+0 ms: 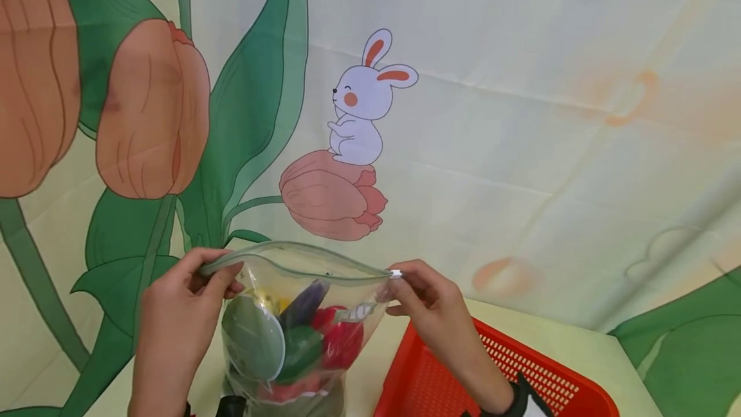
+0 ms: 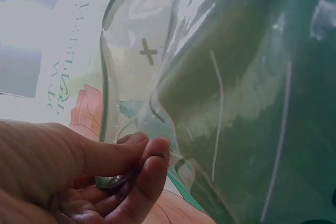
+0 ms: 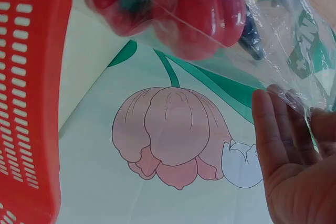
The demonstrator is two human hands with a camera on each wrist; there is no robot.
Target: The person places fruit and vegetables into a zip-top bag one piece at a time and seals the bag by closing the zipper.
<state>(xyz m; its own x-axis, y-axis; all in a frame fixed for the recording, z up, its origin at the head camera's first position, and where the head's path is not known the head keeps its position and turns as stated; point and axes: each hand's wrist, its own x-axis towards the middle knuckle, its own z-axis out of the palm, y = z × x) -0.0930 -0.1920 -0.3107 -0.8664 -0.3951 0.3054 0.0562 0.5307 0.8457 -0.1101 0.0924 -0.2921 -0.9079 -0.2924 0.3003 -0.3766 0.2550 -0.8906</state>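
Observation:
A clear zip bag (image 1: 347, 280) with a green rim hangs between both hands. Its mouth gapes toward the left, and the two edges meet at a white slider (image 1: 396, 273) on the right corner. My left hand (image 1: 179, 314) pinches the left end of the rim between thumb and fingers. At the slider corner, my right hand (image 1: 437, 304) pinches the bag with thumb and fingertips. Through the plastic show a dark purple eggplant (image 1: 303, 304), a green pepper-like piece (image 1: 300, 354), red peppers (image 3: 194, 14), something yellow and a large rounded green piece (image 1: 249, 340).
A red perforated basket (image 1: 399, 365) stands on the pale tabletop (image 1: 367, 365) at the right, below the right forearm. Behind the table hangs a cloth (image 1: 492, 147) printed with tulips and a rabbit.

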